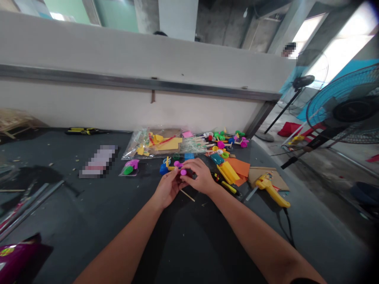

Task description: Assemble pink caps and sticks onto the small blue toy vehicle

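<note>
Over the middle of the dark table, my left hand and my right hand meet with fingers closed around a small purple piece with round discs. My fingers hide part of it, so its full shape cannot be made out. Just beyond my left fingertips are a yellow part and a blue cap. Below my hands a thin wooden stick shows on the tabletop. A yellow-and-black tool, partly hidden, lies beside my right wrist.
A yellow glue gun with a black cord rests on cardboard at right, near orange sheets. Colourful plastic parts and a clear bag line the back. A pixelated rectangular item lies left. A fan stands beyond the table.
</note>
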### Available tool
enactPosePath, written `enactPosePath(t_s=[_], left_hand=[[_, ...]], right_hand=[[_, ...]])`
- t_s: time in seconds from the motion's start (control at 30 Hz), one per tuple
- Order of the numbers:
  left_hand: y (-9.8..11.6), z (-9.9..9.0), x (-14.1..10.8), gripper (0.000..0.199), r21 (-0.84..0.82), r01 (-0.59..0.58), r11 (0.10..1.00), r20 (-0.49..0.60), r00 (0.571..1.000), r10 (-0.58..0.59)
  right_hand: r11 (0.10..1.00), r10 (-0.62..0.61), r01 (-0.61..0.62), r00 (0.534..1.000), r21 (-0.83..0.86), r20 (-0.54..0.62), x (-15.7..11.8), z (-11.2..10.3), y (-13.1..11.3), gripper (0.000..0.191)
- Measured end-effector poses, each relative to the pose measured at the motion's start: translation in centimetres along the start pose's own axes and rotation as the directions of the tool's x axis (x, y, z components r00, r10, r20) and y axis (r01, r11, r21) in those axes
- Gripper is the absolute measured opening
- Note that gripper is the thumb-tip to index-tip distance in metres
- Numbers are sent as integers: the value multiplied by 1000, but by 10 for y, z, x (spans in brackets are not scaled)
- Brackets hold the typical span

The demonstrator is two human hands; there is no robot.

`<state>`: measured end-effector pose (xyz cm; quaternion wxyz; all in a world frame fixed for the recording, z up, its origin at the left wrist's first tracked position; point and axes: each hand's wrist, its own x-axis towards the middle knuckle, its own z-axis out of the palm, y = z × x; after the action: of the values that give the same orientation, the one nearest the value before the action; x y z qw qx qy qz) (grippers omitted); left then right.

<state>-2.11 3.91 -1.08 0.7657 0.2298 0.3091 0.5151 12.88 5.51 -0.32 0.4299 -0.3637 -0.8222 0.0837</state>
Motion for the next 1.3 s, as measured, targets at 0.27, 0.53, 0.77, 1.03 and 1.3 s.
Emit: enactPosePath(t_s=[0.27, 0.53, 0.77, 1.03, 1.3], left_hand=[[-2, -1, 1, 15, 74, -26, 997, 12, 1000, 25], [0, 1, 0, 16, 29, -8, 1000, 5, 1000, 7], [2, 1, 0, 13, 15, 5, 1000, 5, 1000, -5], [-2, -3, 2, 19, 23, -28, 999, 11, 1000, 28], [-2, -1, 1, 17, 23, -15, 1000, 41, 999, 14]], right_hand=[[1000, -3, 3, 1000, -9, -5, -1, -1, -2, 19], [1000, 0, 0, 1000, 8, -1, -1, -1, -2, 19], [1000, -1, 2, 1000, 10, -11, -1, 0, 0, 24], [999, -32, 31, 999, -37, -36, -1, 0, -1, 14], [999, -28, 26, 999, -46, -44, -1, 1, -1, 17]])
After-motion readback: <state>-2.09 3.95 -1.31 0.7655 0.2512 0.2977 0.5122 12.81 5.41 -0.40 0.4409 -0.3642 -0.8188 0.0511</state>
